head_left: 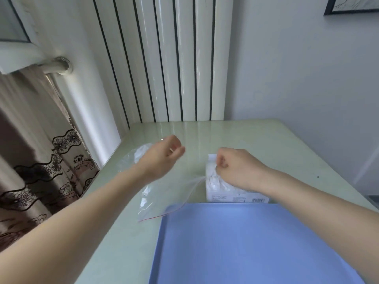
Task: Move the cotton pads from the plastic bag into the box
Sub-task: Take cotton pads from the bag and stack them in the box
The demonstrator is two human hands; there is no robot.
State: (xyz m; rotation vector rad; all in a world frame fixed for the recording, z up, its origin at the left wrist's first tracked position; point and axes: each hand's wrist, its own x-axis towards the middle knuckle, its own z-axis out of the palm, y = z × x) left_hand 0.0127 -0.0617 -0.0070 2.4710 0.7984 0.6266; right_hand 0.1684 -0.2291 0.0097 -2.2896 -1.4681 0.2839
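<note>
One clear plastic bag lies just left of one white box, with some cotton pads still inside; I cannot count them. The right hand is curled at the box top, maybe pinching pads. The left hand hovers over the bag, fingers loosely bent, holding nothing. Push pads in gently. One blue tray sits in front.
</note>
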